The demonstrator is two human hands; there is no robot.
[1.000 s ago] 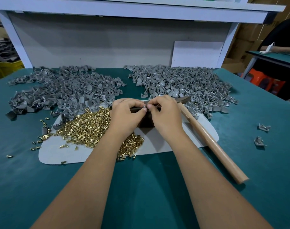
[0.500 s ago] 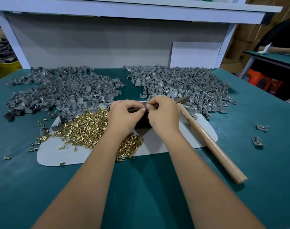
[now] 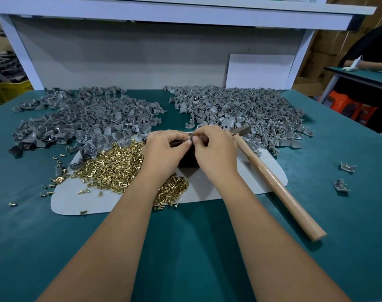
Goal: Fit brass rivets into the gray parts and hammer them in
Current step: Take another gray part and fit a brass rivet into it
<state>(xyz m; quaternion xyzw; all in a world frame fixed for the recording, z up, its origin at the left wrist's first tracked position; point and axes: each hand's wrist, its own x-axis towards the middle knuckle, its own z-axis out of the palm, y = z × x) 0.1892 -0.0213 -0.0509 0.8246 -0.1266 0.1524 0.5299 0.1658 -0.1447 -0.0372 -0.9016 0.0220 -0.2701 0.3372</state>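
My left hand [image 3: 164, 152] and my right hand [image 3: 215, 150] meet fingertip to fingertip over a dark block [image 3: 189, 159] at the table's middle. Between the fingertips they pinch a small gray part [image 3: 189, 140]; most of it is hidden. A heap of brass rivets [image 3: 118, 165] lies just left of my left hand on a pale mat [image 3: 207, 188]. Two big piles of gray parts sit behind: one at the left [image 3: 81, 120], one at the right [image 3: 246, 112]. A wooden-handled hammer [image 3: 277, 186] lies to the right of my right hand, head near the right pile.
The table has a teal cover [image 3: 185, 247]. Two loose gray parts [image 3: 343, 176] lie at the right. Stray rivets [image 3: 48, 188] dot the left. A white shelf frame and grey back panel [image 3: 142, 57] close the far side. Another person sits at a table at the far right [image 3: 373, 59].
Both hands stay together over the dark block, with only slight finger movement on the small part. The hammer and piles have not moved.
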